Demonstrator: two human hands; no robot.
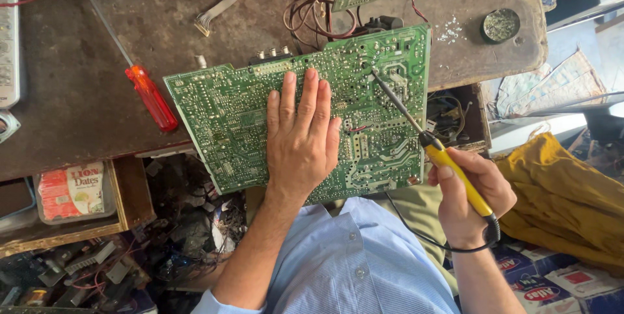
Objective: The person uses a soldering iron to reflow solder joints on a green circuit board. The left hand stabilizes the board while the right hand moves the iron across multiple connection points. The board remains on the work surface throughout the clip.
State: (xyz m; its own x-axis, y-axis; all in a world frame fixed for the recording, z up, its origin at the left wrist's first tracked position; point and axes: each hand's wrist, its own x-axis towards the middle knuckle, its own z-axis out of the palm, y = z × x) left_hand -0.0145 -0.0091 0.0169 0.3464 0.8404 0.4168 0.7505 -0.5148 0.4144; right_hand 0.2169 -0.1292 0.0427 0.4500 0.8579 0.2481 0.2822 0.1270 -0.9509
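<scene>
— Green fibreglass, solder side up: that was the circuit board (260,119), a wide slab lying across the middle of the frame, its long axis running left to right and tilted a little, part on the bench (78,93) and part hanging over the near edge toward the person's lap.

— And the hands?

— The left hand (300,138) lay flat on the middle of the board, fingers spread and pointing up the frame, palm pressing down; its grip was wide and closed on nothing. The right hand (468,194), at the lower right, had its grip wrapped round the yellow handle of a soldering iron (426,142).

— Which way did the iron point?

— Up and to the left. Its thin metal shaft slanted from the handle to a tip resting on the board's upper right part, just right of the left fingertips. So the spot under the tip lay up-left of the right hand, and that hand was the nearer one to it by way of the tool.

— Anything else about?

— A screwdriver (151,98) with a clear red handle and long steel shaft lay on the worn, dark bench left of the board. A tangle of wires (318,12) sat above it, and a small round tin (500,25) at the upper right.
</scene>
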